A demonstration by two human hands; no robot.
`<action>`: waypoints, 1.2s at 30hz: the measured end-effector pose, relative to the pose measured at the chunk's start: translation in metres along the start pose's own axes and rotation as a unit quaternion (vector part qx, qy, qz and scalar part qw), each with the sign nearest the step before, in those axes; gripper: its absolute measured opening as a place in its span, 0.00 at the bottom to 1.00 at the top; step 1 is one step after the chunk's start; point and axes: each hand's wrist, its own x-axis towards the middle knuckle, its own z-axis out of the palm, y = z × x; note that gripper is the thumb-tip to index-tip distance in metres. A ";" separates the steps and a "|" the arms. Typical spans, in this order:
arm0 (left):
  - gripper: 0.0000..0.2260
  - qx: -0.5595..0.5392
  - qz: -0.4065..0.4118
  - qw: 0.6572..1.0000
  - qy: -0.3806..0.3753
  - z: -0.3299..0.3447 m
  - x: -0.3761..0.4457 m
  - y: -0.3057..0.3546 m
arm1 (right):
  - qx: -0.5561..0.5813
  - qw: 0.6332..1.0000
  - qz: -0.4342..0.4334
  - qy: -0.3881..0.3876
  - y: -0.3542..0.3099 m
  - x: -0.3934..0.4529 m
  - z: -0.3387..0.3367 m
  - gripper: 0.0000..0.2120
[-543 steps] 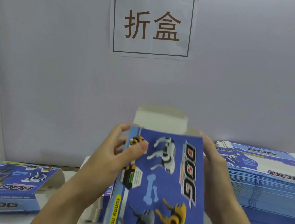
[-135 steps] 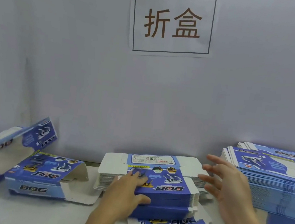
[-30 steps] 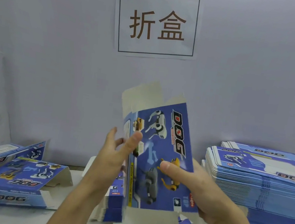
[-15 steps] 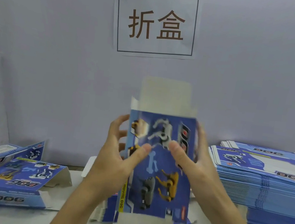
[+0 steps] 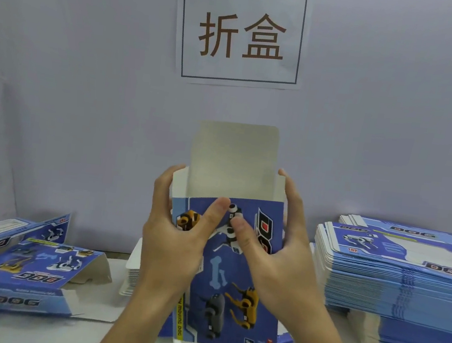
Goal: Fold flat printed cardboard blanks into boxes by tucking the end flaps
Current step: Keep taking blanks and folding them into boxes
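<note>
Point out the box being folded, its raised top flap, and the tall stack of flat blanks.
box being folded [image 5: 217,281], head view, on its blue printed front.
top flap [image 5: 233,158], head view, on its plain grey inside.
stack of flat blanks [image 5: 404,290], head view, on its layered front edge.

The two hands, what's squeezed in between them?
In the head view, the left hand and right hand grip one blue dog-printed box between them, its grey top flap standing up.

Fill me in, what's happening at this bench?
A person is folding a printed box, held upright in both hands. The left hand and right hand grip its sides, thumbs on the front. The top flap stands open, untucked. Flat blanks are stacked on the right; folded boxes lie on the left.
</note>
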 end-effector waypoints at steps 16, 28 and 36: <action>0.25 -0.002 -0.103 0.995 -0.005 0.001 0.001 0.005 | 0.129 0.969 0.210 -0.023 -0.005 0.006 -0.018 0.22; 0.19 -0.033 -0.136 0.990 -0.008 0.005 0.001 0.011 | 0.141 0.963 0.230 -0.009 -0.015 0.012 -0.021 0.20; 0.11 -0.044 -0.059 0.997 0.012 0.005 0.000 0.013 | 0.110 0.978 0.170 0.040 -0.012 0.010 -0.019 0.07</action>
